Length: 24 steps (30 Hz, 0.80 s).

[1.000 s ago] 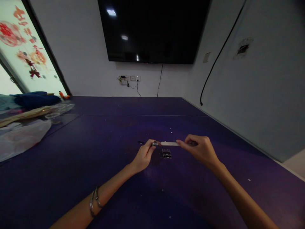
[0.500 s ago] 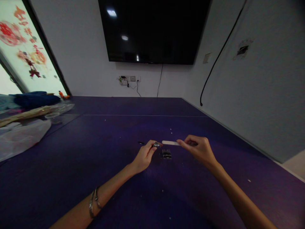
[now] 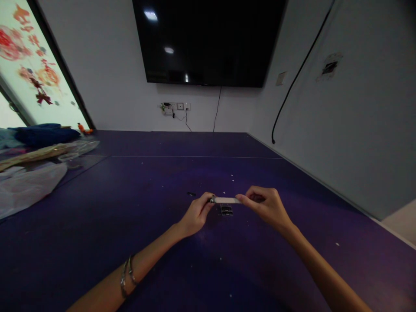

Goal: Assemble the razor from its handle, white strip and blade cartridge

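Observation:
My right hand [image 3: 267, 206] pinches the near end of a pale, flat, round-ended stick [image 3: 226, 200] between thumb and fingers. Its other end meets a small dark and silvery piece [image 3: 212, 199], which the fingertips of my left hand [image 3: 194, 218] grip. Fingers and stick hide most of that piece, so its kind does not show. Just below the stick, a small black, partly see-through item [image 3: 226, 210] lies on the purple surface [image 3: 156, 260]. To the left of my left fingertips rests a small black strip [image 3: 191, 193].
Clear plastic bags [image 3: 32, 186] and a dark blue cloth bundle [image 3: 45, 135] lie at the far left. Tiny white scraps dot the surface. A black cable [image 3: 294, 80] hangs along the right wall, and a large television [image 3: 211, 43] is mounted ahead.
The pale stick has moved left and slightly down with my right hand. Its tip now overlaps the small piece in my left hand, where a gap showed before.

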Available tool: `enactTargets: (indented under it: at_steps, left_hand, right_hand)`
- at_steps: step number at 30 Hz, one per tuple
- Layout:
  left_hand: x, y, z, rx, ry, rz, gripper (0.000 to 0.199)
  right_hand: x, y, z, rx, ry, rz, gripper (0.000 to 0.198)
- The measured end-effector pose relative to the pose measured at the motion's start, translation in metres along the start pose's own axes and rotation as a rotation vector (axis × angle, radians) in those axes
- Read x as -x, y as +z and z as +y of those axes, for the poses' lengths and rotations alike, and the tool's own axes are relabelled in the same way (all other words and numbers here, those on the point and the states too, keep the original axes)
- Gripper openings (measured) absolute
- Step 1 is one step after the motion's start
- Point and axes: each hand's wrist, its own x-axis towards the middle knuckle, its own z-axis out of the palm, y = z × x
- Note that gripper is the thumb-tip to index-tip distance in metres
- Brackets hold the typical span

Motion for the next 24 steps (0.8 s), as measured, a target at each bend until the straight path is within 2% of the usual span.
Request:
enactTargets:
  at_steps: [3,8,13,19,24]
  left_hand:
    - [0.0008,0.0015,0.0002,0.008,-0.003,-0.017,0.020]
    - [0.0009,0.0030,0.0018,0.043,-0.016,-0.039,0.021]
    - [0.0017,0.0031,0.0005,0.038,-0.006,-0.023,0.019]
    - [0.0028,0.0044,0.0005,-0.003,0.023,-0.056,0.023]
    - [0.0027,0.0031,0.0010,-0.084,0.033,-0.041,0.021]
  right_hand:
    - [0.0005,0.0032,0.0007,0.005,-0.013,-0.017,0.036]
    - [-0.0011,-0.0002,0.0021,0.008,-0.007,0.036,0.036]
    - [0.0004,-0.0003,-0.0035,0.006,-0.031,-0.021,0.036]
    - [-0.0017,-0.0013,0.0025,0.004,0.008,0.032,0.036]
    - [0.0001,0.0024,0.0021,-0.068,0.038,-0.032,0.035]
